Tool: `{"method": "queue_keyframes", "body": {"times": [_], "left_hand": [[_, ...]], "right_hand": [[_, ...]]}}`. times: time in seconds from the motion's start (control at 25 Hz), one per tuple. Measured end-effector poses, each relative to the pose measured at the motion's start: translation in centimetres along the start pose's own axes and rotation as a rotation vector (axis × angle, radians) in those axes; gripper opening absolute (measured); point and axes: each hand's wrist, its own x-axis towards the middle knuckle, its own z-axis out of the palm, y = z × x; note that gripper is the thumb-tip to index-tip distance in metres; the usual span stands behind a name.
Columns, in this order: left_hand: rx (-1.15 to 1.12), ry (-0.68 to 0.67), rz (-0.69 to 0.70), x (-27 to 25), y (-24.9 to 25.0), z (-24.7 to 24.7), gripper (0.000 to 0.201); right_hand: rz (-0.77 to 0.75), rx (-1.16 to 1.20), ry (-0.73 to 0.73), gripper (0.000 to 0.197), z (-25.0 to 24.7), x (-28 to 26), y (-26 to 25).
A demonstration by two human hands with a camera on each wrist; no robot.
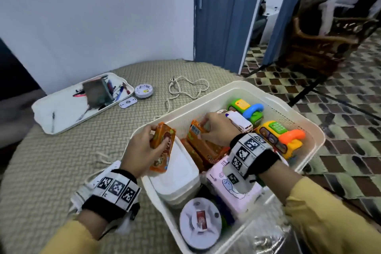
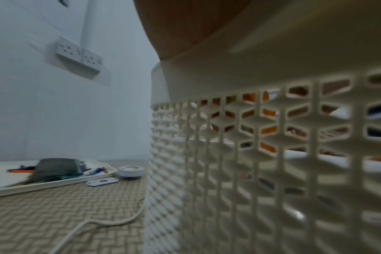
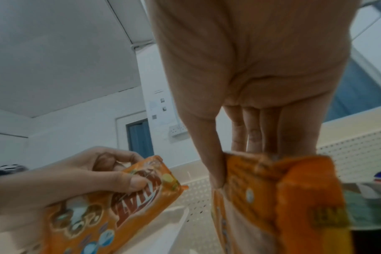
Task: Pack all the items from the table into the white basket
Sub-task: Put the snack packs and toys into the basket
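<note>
Your left hand (image 1: 142, 148) grips an orange snack pack (image 1: 162, 146), thumb on its front and fingers curled round the back. You hold it over the near-left corner of the white basket (image 1: 243, 88), just above a white lidded box (image 1: 179, 173) that sits inside.

Your right hand (image 1: 216, 130) is inside the basket. It pinches the top of another orange pack (image 1: 195, 130), thumb on one side and fingers on the other. That pack stands on end with more orange packs (image 1: 204, 150) right beside it.

The basket sits on the right side of the round worktop (image 1: 51, 161). In it you can also see a pink tissue pack (image 1: 231, 183), a round white alarm (image 1: 200, 222), a white toy car (image 1: 239, 120) and two toy phones, one green (image 1: 245, 109) and one yellow (image 1: 278, 136).

Out on the worktop lie a white tray (image 1: 61, 109) with pens, a small round white thing (image 1: 143, 90), a flat white plate (image 1: 127, 102) and a white cord (image 1: 185, 86).
</note>
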Motion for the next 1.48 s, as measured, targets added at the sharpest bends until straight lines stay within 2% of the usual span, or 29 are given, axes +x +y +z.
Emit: {"method": "queue_keyframes", "body": {"times": [0.24, 0.56, 0.6, 0.68, 0.72, 0.84, 0.88, 1.04, 1.12, 1.24, 1.36, 1.48], "left_hand": [[0.036, 0.027, -0.073, -0.4, 0.9, 0.0, 0.033], [0.028, 0.010, -0.088, -0.1, 0.9, 0.0, 0.034], [0.018, 0.007, -0.091, -0.1, 0.8, -0.1, 0.035], [0.004, 0.006, -0.091, -0.1, 0.7, 0.0, 0.037], [0.002, 0.008, -0.088, -0.1, 0.7, 0.0, 0.037], [-0.009, 0.006, -0.071, -0.2, 0.7, -0.1, 0.036], [-0.007, 0.005, -0.063, -0.3, 0.7, -0.1, 0.036], [-0.039, -0.018, -0.100, -0.3, 1.2, -0.3, 0.034], [-0.105, -0.025, -0.152, -0.1, 1.7, -0.6, 0.034], [-0.170, -0.025, -0.241, 0.0, 3.7, -1.8, 0.035], [-0.089, -0.094, -0.315, 0.6, 6.8, -3.1, 0.040], [0.052, -0.150, -0.414, 2.0, 9.0, -2.4, 0.045]], "right_hand": [[-0.126, 0.045, -0.134, 0.038, 1.4, 2.3, 0.8], [-0.184, -0.019, -0.260, 0.015, 2.9, 3.5, -0.4], [-0.182, -0.028, -0.263, 0.016, 3.2, 3.8, -0.5], [-0.163, -0.049, -0.295, 0.036, 4.1, 4.3, -0.3], [-0.159, -0.053, -0.303, 0.038, 4.6, 4.5, -0.2], [-0.176, -0.001, -0.321, 0.015, 5.6, 4.6, 0.0], [-0.188, 0.026, -0.321, 0.016, 5.5, 4.7, 0.1], [-0.406, 0.044, -0.254, 0.020, 3.3, 5.5, 1.2], [-0.524, -0.070, -0.241, 0.019, 1.8, 6.3, 2.2], [-0.664, -0.389, -0.372, 0.026, 0.7, 7.0, 3.4], [-0.829, -0.653, -0.512, 0.045, 1.2, 7.1, 4.2], [-0.911, -0.823, -0.555, 0.055, 1.2, 7.7, 4.9]]}}
